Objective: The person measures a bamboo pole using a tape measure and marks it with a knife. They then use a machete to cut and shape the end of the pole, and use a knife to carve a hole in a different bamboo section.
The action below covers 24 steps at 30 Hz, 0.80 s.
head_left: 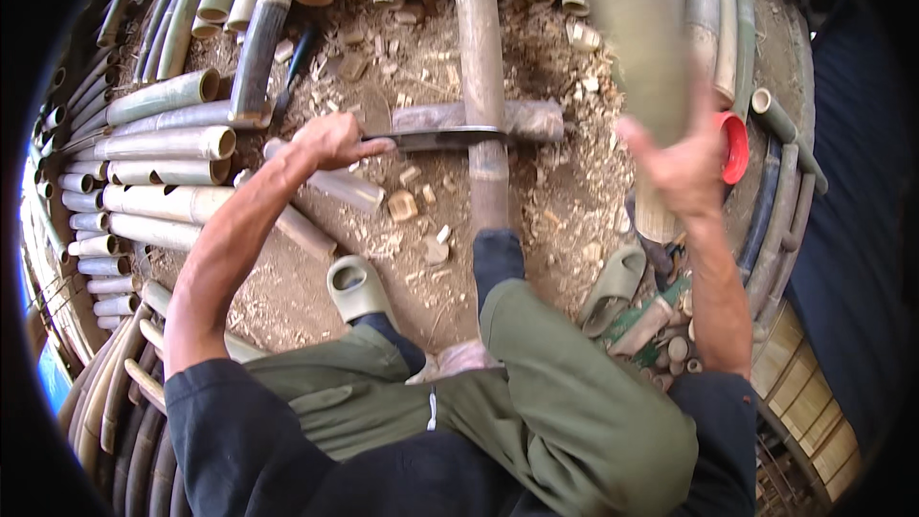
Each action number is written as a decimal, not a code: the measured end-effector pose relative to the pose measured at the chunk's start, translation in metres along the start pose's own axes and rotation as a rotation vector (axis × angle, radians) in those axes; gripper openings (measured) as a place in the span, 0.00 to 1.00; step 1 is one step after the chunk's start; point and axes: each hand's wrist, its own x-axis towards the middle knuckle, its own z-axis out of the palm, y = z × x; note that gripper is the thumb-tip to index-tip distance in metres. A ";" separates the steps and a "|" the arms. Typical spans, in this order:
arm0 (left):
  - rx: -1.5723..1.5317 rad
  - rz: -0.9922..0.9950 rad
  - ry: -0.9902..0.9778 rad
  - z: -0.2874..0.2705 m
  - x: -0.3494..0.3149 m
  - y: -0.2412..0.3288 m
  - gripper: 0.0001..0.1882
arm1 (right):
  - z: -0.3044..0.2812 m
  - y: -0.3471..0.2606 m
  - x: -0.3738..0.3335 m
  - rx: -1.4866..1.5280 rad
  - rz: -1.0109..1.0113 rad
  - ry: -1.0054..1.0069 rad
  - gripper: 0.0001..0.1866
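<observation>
The head view shows us the left hand point(330, 142) closed around the handle of a long dark knife point(436, 140), the arm reaching in from the left. The blade runs to the right and crosses over a peeled-looking pole point(479, 48), its tip just past the far side; we cannot tell whether the edge has cut into the surface. The pole lies lengthwise ahead of us, over a short log point(541, 122) set crosswise on the ground, and its near end meets a foot in dark cloth point(496, 254).

The right hand point(682, 168) is blurred, raised at the right. A large greenish piece point(639, 38), blurred too, reaches up from it toward the upper edge, with the thumb on one side and the fingers on the other; we cannot tell how firmly the grip closes. Near that hand we see a red round object point(733, 148).

Wood chips point(436, 249) litter the ground around the log. Bamboo tubes point(172, 144) lie stacked at the left, and more line the upper edge. One green sandal point(354, 289) sits left of the pole, another point(613, 289) right of it.
</observation>
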 end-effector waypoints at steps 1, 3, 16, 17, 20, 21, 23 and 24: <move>0.031 -0.002 -0.006 0.001 -0.002 0.007 0.47 | -0.013 -0.005 0.016 0.199 -0.032 0.144 0.35; 0.009 0.022 0.031 0.003 0.007 0.004 0.42 | 0.006 0.018 0.003 0.274 -0.092 0.349 0.32; 0.214 0.072 -0.055 -0.073 0.005 0.035 0.38 | 0.002 0.014 -0.052 0.466 0.486 -0.144 0.43; 0.299 0.079 -0.030 -0.093 0.014 0.041 0.38 | -0.007 0.017 -0.045 0.639 0.614 -0.170 0.41; 0.489 0.200 0.160 -0.132 0.020 0.076 0.37 | -0.014 0.010 -0.056 0.961 0.712 -0.095 0.38; 0.541 0.260 0.237 -0.133 0.021 0.078 0.38 | -0.010 0.007 -0.061 1.024 0.694 -0.041 0.37; 0.477 0.135 0.131 -0.116 0.019 0.059 0.39 | -0.001 0.006 -0.072 0.961 0.685 -0.076 0.40; 0.431 0.121 0.120 -0.095 0.013 0.040 0.38 | 0.001 0.009 -0.077 0.903 0.663 -0.109 0.41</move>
